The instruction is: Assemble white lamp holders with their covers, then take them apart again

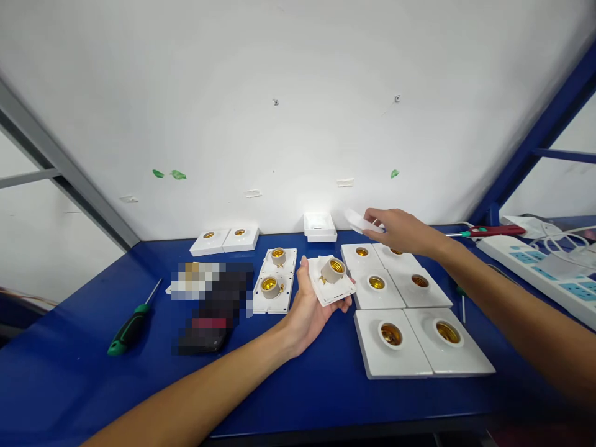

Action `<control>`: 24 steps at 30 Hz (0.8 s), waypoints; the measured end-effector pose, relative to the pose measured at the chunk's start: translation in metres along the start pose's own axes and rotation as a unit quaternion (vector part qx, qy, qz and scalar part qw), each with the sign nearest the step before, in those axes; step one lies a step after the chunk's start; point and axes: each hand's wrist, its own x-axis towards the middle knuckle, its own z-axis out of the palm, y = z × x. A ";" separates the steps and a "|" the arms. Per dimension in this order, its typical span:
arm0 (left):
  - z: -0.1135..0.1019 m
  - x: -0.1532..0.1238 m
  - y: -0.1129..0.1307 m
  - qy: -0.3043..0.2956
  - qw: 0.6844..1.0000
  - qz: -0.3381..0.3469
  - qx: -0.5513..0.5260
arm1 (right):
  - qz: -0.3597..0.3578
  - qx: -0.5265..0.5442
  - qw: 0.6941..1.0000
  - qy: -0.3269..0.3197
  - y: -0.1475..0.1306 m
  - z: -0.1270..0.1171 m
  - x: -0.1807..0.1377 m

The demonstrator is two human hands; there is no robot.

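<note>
My left hand is closed around the edges of a lamp socket base, a white square plate with a brass-threaded socket facing up. Pinched in my right hand is a white socket cover, tilted and partly smeared by motion, above the back of the table. Two more socket bases lie uncovered just left of my left hand. Beneath and in front of my right hand sit several covered lamp sockets in two columns. Against the wall stand stacked white covers.
Two covered lamp sockets stand at the back left. A green-handled screwdriver and a partly pixelated dark object lie on the blue table. At right are a power strip and a red-handled tool.
</note>
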 end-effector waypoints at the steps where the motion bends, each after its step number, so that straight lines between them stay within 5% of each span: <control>1: -0.001 0.000 0.000 -0.003 1.000 0.000 0.001 | 0.009 0.091 0.995 0.027 -0.002 -0.004 -0.008; 3: -0.002 0.001 -0.001 -0.008 1.000 0.000 0.004 | 0.003 0.282 0.957 0.075 -0.007 -0.007 -0.022; 7: -0.001 0.000 -0.001 -0.003 1.000 0.003 0.011 | 0.039 0.596 0.798 0.083 -0.019 0.009 -0.036; 9: 0.000 -0.001 0.000 0.003 1.000 0.003 0.016 | 0.060 0.687 0.722 0.060 -0.025 0.022 -0.039; 11: 0.003 -0.002 0.001 0.005 1.000 0.003 0.021 | 0.082 0.719 0.690 0.019 -0.032 0.033 -0.041; 15: 0.003 -0.002 0.002 -0.004 0.999 -0.001 0.039 | 0.093 0.682 0.723 -0.055 -0.039 0.039 -0.049; 24: 0.005 0.000 0.000 -0.034 0.999 0.012 0.030 | 0.092 0.601 0.791 -0.063 -0.042 0.036 -0.058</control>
